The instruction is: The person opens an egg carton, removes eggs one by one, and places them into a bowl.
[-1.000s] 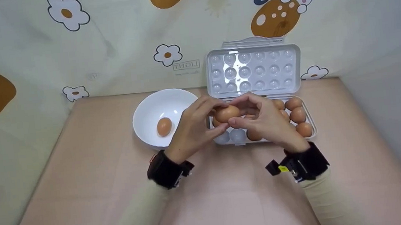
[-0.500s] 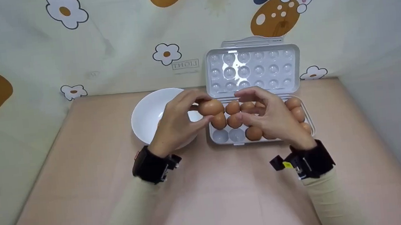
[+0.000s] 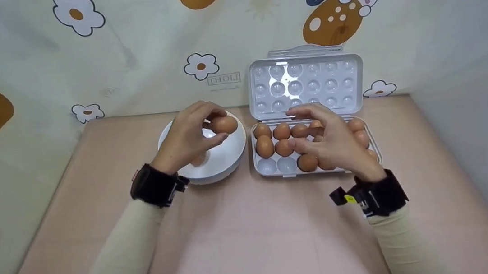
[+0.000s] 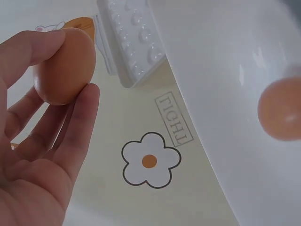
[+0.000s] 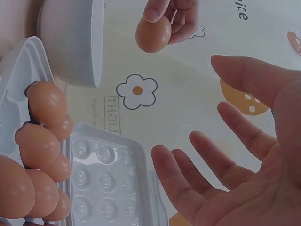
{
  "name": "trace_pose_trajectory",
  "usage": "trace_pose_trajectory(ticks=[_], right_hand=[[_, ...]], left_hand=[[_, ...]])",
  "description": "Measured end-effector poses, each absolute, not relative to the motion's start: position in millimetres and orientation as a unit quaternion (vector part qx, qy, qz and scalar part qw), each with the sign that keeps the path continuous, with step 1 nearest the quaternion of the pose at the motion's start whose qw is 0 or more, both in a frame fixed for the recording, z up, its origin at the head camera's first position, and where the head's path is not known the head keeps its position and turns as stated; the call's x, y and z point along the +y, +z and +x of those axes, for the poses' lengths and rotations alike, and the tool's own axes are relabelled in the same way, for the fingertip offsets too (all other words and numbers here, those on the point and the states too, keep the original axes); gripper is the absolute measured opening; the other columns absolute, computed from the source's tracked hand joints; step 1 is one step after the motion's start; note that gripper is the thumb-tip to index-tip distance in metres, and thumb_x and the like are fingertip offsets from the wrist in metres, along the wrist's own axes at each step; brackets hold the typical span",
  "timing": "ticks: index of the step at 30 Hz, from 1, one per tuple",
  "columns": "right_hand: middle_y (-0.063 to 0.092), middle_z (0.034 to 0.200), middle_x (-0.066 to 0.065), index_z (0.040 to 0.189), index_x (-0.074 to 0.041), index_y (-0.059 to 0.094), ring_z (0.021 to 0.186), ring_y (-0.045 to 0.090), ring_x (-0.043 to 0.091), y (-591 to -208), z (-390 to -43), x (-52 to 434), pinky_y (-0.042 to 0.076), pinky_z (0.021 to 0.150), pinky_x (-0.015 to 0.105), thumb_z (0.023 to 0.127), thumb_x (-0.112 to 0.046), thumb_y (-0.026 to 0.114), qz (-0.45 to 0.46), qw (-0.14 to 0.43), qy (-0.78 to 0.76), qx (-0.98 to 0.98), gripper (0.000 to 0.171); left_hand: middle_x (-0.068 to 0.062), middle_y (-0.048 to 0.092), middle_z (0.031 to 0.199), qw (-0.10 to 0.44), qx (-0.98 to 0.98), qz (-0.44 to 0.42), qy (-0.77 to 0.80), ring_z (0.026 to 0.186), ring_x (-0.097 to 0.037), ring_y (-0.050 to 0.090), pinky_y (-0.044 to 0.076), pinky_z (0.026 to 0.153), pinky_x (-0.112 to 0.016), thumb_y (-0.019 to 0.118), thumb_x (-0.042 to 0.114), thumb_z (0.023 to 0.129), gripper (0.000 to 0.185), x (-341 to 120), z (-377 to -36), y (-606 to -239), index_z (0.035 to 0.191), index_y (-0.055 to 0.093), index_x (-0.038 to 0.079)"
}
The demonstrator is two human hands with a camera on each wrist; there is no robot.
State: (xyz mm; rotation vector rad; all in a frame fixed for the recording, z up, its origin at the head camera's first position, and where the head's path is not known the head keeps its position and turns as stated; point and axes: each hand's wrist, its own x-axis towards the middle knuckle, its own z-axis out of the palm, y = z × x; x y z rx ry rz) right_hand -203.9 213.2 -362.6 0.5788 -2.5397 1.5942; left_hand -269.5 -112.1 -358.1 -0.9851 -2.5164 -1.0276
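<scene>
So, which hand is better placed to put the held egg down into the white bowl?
The left hand, probably. It already holds the egg over the white bowl, where another egg lies. The right hand hangs empty over the egg tray.

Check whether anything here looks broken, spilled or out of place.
Nothing stands out. The egg in the left hand looks whole, the egg in the bowl is uncracked, and the egg tray sits open and level.
</scene>
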Motion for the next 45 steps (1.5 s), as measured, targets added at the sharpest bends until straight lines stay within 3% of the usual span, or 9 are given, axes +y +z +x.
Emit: trace_pose_trajectory(ticks=[6, 11, 18, 30, 37, 45], right_hand=[[0.061, 0.137, 0.0, 0.141, -0.015, 0.064, 0.113, 0.065, 0.02, -364, -205, 214, 0.058, 0.099, 0.045, 0.087, -0.009, 0.088, 0.194, 0.059, 0.504, -0.84, 0.06], [0.06, 0.139, -0.002, 0.141, -0.016, 0.064, 0.118, 0.061, 0.017, -365, -206, 215, 0.057, 0.098, 0.036, 0.087, -0.008, 0.088, 0.204, 0.068, 0.482, -0.849, 0.06], [0.057, 0.144, -0.001, 0.141, -0.016, 0.064, 0.109, 0.06, 0.019, -367, -207, 215, 0.056, 0.08, 0.023, 0.087, -0.005, 0.087, 0.214, 0.07, 0.473, -0.852, 0.06], [0.057, 0.146, -0.005, 0.141, -0.019, 0.065, 0.127, 0.054, 0.014, -368, -208, 214, 0.055, 0.096, 0.039, 0.087, -0.007, 0.087, 0.219, 0.068, 0.453, -0.862, 0.061], [0.056, 0.148, -0.005, 0.142, -0.021, 0.064, 0.125, 0.055, 0.014, -369, -207, 214, 0.055, 0.091, 0.028, 0.087, -0.004, 0.086, 0.223, 0.068, 0.445, -0.865, 0.062], [0.056, 0.147, -0.005, 0.141, -0.022, 0.065, 0.124, 0.055, 0.013, -370, -208, 215, 0.054, 0.094, 0.03, 0.086, -0.005, 0.088, 0.229, 0.07, 0.444, -0.863, 0.062]], left_hand=[[-0.006, 0.067, 0.111, 0.049, -0.898, -0.311, -0.307, 0.101, -0.021, 0.066, 0.058, 0.089, -0.036, 0.087, 0.004, 0.085, 0.038, -118, -284, -355, 0.119, 0.069, 0.008], [-0.007, 0.067, 0.109, 0.008, -0.914, -0.313, -0.257, 0.1, -0.024, 0.063, 0.056, 0.088, -0.037, 0.085, 0.002, 0.084, 0.036, -121, -295, -357, 0.116, 0.069, 0.008], [-0.006, 0.065, 0.097, -0.018, -0.924, -0.326, -0.198, 0.093, -0.026, 0.058, 0.05, 0.082, -0.037, 0.082, 0.001, 0.083, 0.026, -123, -306, -363, 0.105, 0.07, 0.008], [-0.009, 0.062, 0.097, -0.1, -0.939, -0.301, -0.135, 0.095, -0.026, 0.056, 0.049, 0.083, -0.035, 0.083, 0.003, 0.085, 0.028, -123, -316, -376, 0.11, 0.07, 0.004], [-0.011, 0.065, 0.096, -0.115, -0.937, -0.316, -0.097, 0.093, -0.027, 0.056, 0.048, 0.083, -0.035, 0.079, -0.002, 0.083, 0.026, -123, -316, -377, 0.107, 0.071, 0.002], [-0.01, 0.063, 0.096, -0.131, -0.937, -0.312, -0.085, 0.093, -0.027, 0.056, 0.047, 0.083, -0.036, 0.079, 0.0, 0.082, 0.025, -121, -313, -376, 0.106, 0.07, 0.001]])
